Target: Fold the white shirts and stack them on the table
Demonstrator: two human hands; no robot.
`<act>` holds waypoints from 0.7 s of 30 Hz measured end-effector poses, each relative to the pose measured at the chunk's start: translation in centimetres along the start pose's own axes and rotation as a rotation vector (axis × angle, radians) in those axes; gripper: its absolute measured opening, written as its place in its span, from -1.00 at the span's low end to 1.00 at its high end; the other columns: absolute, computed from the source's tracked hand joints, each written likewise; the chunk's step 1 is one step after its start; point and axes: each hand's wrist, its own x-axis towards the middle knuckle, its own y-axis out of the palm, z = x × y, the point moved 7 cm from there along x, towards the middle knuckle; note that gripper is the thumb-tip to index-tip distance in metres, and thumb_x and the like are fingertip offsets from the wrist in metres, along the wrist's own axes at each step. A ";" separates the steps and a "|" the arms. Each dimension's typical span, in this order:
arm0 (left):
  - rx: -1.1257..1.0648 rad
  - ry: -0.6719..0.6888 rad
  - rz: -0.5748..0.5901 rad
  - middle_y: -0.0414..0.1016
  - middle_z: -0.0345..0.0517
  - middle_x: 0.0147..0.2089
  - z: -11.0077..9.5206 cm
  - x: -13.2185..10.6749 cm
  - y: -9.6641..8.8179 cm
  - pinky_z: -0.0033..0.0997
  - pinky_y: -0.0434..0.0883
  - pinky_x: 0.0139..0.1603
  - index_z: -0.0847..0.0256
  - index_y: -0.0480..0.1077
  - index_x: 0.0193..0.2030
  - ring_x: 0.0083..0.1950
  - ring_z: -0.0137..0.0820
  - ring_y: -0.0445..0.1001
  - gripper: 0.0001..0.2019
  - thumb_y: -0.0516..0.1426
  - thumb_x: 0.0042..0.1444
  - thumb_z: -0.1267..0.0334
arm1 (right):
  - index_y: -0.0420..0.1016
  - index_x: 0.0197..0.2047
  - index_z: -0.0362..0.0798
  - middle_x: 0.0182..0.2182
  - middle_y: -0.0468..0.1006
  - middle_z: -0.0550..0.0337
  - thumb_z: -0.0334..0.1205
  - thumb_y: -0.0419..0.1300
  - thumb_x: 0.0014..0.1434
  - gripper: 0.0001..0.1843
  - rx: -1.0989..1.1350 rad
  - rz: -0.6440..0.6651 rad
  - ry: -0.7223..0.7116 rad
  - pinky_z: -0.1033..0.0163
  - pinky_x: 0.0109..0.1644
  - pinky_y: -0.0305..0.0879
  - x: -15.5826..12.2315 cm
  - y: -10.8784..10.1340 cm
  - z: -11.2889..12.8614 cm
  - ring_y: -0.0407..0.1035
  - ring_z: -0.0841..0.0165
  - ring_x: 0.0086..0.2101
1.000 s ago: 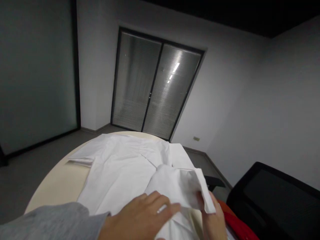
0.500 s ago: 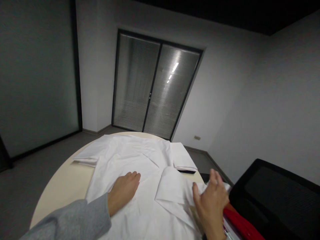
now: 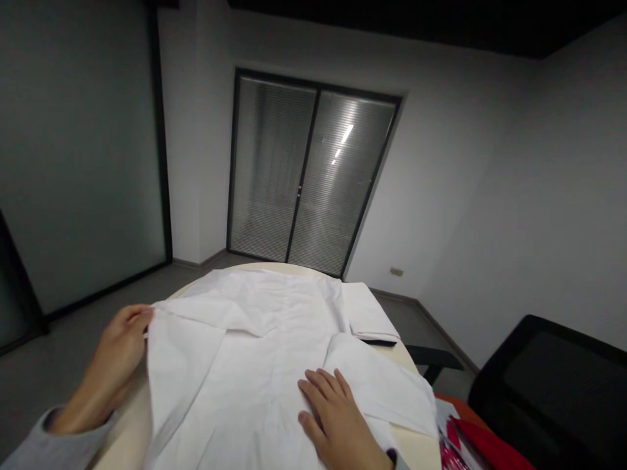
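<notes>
A white shirt lies spread over the round table, wrinkled at the far end, with a line of front closure down its middle. My left hand is closed on the shirt's edge at the left, fingers pinching the cloth and holding that part up off the tabletop. My right hand rests on the shirt's front right of the middle, open, fingers stretched out. Beside it, the right sleeve reaches out over the table's right edge. What lies under the shirt is hidden.
The pale round table shows at its rim. Folded white cloth sits at the far right above something black. A black mesh chair stands right, by red items. Behind are a glazed double door and walls.
My left hand has gone from the shirt's middle to its left edge and lifted the cloth there. My right hand has moved left from the sleeve onto the shirt's front.
</notes>
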 end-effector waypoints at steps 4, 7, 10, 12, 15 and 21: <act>0.265 0.360 -0.392 0.43 -0.11 -0.11 -1.9 -5.2 -3.5 -0.15 0.50 -0.10 0.07 0.32 -0.10 -0.11 -0.15 0.46 -0.76 0.13 0.16 0.04 | 0.32 0.41 0.22 0.43 0.29 0.23 -0.05 0.07 0.43 -0.48 -0.035 0.002 0.006 -0.25 0.55 -0.19 0.3 0.4 0.0 0.12 0.12 0.41; 0.475 0.828 -0.010 0.51 -0.04 0.04 -2.9 -12.0 2.3 0.01 0.47 0.15 -0.01 0.35 0.08 0.06 -0.06 0.49 -0.71 0.12 0.27 0.02 | 0.32 0.41 0.20 0.43 0.30 0.22 -0.03 0.03 0.45 -0.49 -0.046 0.000 0.002 -0.26 0.55 -0.20 0.3 0.3 0.3 0.12 0.12 0.41; 0.667 1.068 0.642 0.54 -0.09 0.27 -0.3 -18.9 9.0 -0.07 0.44 0.26 -0.12 0.35 0.32 0.25 -0.06 0.48 -0.50 0.20 0.25 -0.01 | 0.31 0.42 0.19 0.43 0.29 0.22 -0.05 0.01 0.47 -0.50 -0.059 -0.013 0.003 -0.28 0.55 -0.23 0.1 0.0 0.5 0.11 0.14 0.42; 0.793 1.010 0.876 0.46 0.01 0.38 2.1 -21.0 11.0 -0.02 0.40 0.31 -0.04 0.30 0.43 0.32 0.00 0.44 -0.33 0.26 0.19 -0.05 | 0.31 0.42 0.17 0.42 0.30 0.20 -0.06 0.00 0.47 -0.50 -0.067 -0.024 0.016 -0.28 0.55 -0.24 0.0 -0.2 0.3 0.11 0.15 0.41; 0.920 0.829 0.986 0.48 0.09 0.34 4.7 -21.1 11.7 0.08 0.34 0.34 0.00 0.26 0.48 0.29 0.03 0.47 -0.22 0.32 0.13 -0.02 | 0.31 0.42 0.14 0.42 0.31 0.16 -0.08 0.01 0.46 -0.49 -0.071 -0.039 0.030 -0.28 0.54 -0.22 0.0 -0.2 0.0 0.13 0.15 0.41; 0.925 1.052 0.895 0.64 0.05 0.11 5.0 -21.3 11.1 0.09 0.39 0.18 -0.02 0.37 0.39 0.13 0.04 0.54 -0.35 0.28 0.20 -0.11 | 0.33 0.41 0.13 0.41 0.33 0.15 -0.13 0.01 0.45 -0.49 -0.069 -0.074 0.038 -0.29 0.53 -0.20 0.1 -0.2 -0.3 0.15 0.14 0.40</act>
